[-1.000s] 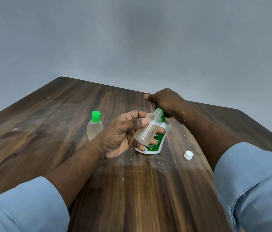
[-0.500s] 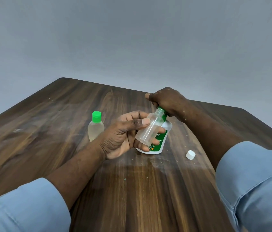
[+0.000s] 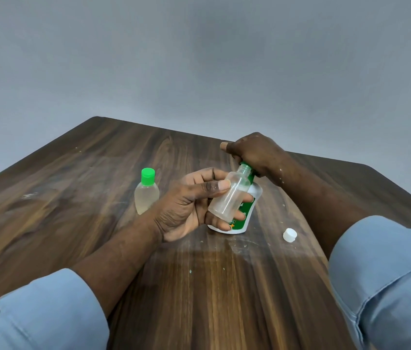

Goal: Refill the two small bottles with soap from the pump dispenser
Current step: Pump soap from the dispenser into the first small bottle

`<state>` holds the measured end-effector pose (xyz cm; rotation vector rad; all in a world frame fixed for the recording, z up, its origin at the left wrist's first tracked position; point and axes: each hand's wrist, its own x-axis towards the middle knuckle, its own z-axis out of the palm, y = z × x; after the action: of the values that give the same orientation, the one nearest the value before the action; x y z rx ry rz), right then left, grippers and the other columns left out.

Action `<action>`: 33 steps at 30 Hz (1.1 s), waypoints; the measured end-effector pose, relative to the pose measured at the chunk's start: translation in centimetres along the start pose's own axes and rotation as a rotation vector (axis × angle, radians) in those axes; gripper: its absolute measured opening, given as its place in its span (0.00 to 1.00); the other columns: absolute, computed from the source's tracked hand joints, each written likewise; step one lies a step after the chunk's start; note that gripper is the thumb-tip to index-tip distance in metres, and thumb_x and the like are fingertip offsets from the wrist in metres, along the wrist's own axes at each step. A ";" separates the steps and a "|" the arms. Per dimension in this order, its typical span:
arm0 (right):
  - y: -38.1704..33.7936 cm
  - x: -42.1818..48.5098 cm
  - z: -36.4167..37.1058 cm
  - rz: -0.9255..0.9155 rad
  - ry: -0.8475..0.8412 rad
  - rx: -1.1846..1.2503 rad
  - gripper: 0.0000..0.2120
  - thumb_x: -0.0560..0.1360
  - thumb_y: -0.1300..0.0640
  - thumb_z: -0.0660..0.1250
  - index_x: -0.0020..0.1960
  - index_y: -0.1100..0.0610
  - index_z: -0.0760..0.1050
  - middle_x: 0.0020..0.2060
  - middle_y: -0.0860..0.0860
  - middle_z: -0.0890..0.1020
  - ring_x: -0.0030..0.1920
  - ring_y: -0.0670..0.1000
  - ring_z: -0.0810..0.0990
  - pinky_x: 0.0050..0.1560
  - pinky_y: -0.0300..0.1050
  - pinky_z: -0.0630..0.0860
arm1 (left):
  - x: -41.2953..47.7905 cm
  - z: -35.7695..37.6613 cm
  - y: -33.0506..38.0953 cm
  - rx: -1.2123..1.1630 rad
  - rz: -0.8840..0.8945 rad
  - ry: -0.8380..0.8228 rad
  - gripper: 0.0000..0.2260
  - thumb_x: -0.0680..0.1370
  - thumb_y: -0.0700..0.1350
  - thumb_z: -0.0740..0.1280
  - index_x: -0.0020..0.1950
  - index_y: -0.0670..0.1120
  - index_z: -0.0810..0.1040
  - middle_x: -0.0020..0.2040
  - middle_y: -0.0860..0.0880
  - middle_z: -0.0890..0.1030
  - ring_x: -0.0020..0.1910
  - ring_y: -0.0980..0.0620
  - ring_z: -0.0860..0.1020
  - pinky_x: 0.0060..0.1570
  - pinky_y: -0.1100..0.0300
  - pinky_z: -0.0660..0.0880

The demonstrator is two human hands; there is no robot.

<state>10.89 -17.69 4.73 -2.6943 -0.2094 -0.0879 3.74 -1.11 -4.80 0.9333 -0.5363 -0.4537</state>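
Currently held: one uncapped bottle at the pump

1. Left hand (image 3: 186,205). Palm turned up, thumb across the front and fingers curled behind a clear small bottle (image 3: 227,195), which it grips by the body.
2. Clear small bottle. Uncapped and tilted, with its open neck leaning up and away from the grip towards the green collar of the pump dispenser (image 3: 246,215). It looks nearly empty; whether any soap lies in it cannot be told.
3. Pump dispenser. White body with a green label, standing on the table (image 3: 199,286) just behind the gripped bottle and touching the left fingertips.
4. Right hand (image 3: 252,152). Directly above the grip, with fingers curled down over the pump head, which it holds and hides. The spout cannot be seen.
5. Green-capped bottle (image 3: 147,190). Upright and closed, with pale liquid inside, just beyond the left wrist on the side away from the dispenser.
6. White cap (image 3: 290,235). Loose on the table, apart from the grip on the right-arm side, beside the right forearm.
7. Light blue sleeves (image 3: 386,274). Pushed back on both forearms.
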 end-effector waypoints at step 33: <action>-0.2 -0.2 -0.1 -0.080 0.027 -0.175 0.24 0.83 0.42 0.61 0.35 0.56 0.70 0.34 0.51 0.71 0.31 0.47 0.68 0.42 0.46 0.70 | 0.0 -0.1 -0.1 -0.012 0.004 -0.037 0.15 0.78 0.44 0.69 0.64 0.40 0.76 0.64 0.28 0.79 0.49 0.35 0.86 0.35 0.52 0.84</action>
<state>10.69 -17.61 4.89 -2.8562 -0.3153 -0.1743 3.80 -1.12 -4.89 0.9138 -0.5681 -0.4713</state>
